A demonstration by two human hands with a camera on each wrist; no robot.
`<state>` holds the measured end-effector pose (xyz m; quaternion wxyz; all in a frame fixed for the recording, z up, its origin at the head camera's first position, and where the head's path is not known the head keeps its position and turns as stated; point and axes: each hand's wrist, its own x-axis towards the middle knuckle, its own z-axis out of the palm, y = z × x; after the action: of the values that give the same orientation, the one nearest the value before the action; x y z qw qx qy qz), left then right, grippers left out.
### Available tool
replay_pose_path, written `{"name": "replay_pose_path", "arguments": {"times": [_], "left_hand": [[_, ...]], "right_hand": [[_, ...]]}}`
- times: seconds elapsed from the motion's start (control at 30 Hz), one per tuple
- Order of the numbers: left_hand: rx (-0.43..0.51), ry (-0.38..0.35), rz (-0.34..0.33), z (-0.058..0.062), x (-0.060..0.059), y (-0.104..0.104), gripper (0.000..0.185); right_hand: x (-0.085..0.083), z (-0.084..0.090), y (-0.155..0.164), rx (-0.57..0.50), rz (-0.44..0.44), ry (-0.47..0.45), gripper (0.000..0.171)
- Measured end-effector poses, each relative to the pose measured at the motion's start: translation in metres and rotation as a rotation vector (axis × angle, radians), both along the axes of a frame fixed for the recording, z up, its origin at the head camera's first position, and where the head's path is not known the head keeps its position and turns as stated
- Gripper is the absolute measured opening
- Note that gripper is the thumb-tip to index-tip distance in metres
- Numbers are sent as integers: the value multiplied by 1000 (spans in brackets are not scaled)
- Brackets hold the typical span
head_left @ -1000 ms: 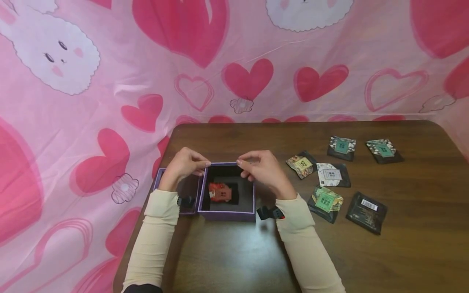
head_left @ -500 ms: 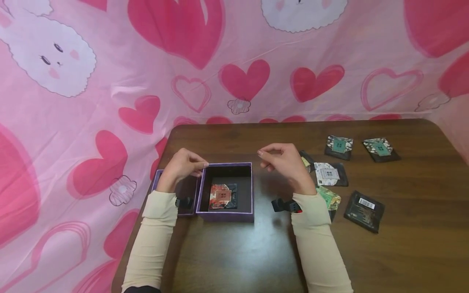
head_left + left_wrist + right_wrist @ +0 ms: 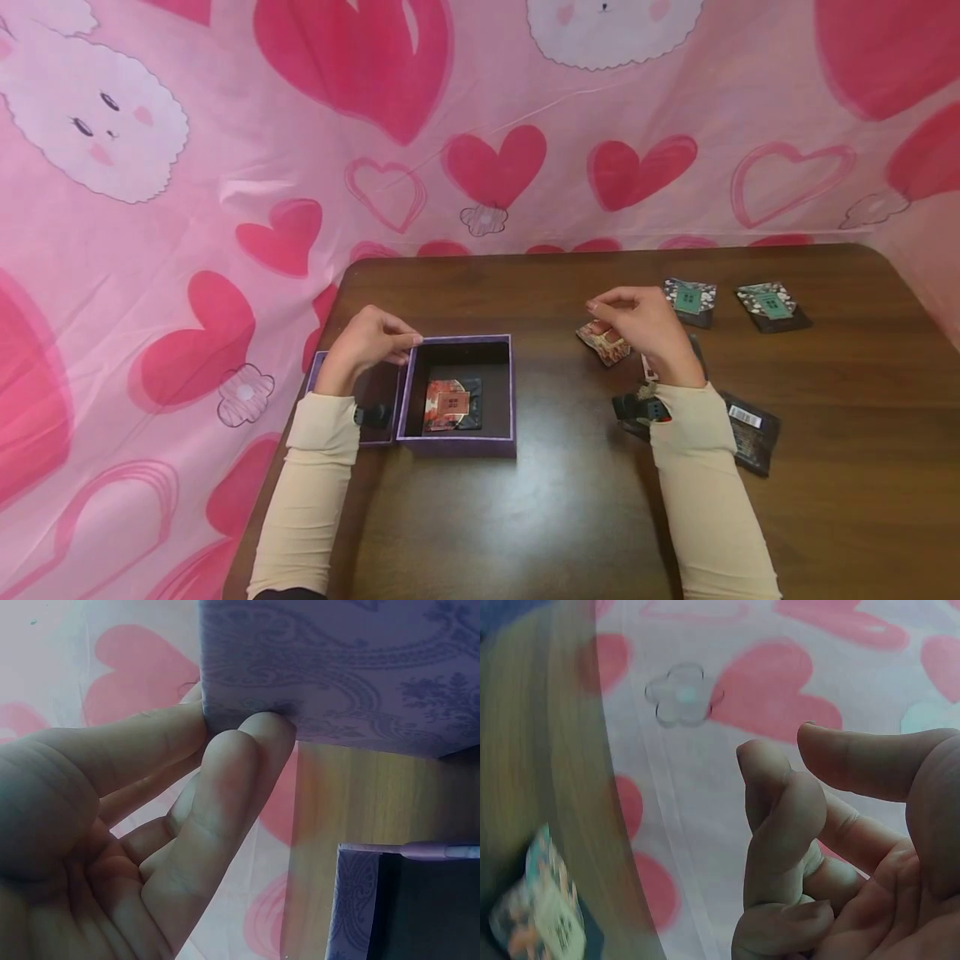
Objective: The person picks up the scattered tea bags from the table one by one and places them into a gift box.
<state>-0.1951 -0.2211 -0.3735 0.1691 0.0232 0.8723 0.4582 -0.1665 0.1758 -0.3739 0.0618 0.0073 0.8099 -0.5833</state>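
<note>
- Box (image 3: 456,447): corner pinched by left hand (image 3: 371,340); patterned wall (image 3: 352,667) revealed by left wrist view.
- Red packet (image 3: 452,405): contained in box, shown only by head view.
- Right hand (image 3: 643,323): loosely curled near brown packet (image 3: 602,347), nothing gripped.

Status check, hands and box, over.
Left hand gripping purple box at corner. Right hand above loose packets, holding nothing. Red packet inside box. No obstruction seen.

Soft glare whitens my desk (image 3: 555,508) toward its near edge; my wrist views are dimmer, the packet (image 3: 551,919) in the right one blurred.
</note>
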Motion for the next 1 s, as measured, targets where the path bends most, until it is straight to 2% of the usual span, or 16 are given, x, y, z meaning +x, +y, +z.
{"name": "replay_pose_path", "arguments": {"times": [0.3,0.5,0.6,0.73,0.87,1.0], "left_hand": [[16,-12,-1,2,-1,0,19],[14,-13,-8,0,0,-2,20],[8,-9,-12,0,0,-2,19],[0,4,-19,1,0,-3,18],[9,-5,-13,0,0,-2,18],[21,-17,-4,-1,0,0,18]], "right_hand": [[1,-1,50,138,-47,5,37],[6,6,93,319,-105,47,44],[11,7,111,332,-163,42,46],[13,9,122,295,-209,31,47],[9,5,128,319,-194,18,50],[6,-8,135,357,-164,-36,53]]}}
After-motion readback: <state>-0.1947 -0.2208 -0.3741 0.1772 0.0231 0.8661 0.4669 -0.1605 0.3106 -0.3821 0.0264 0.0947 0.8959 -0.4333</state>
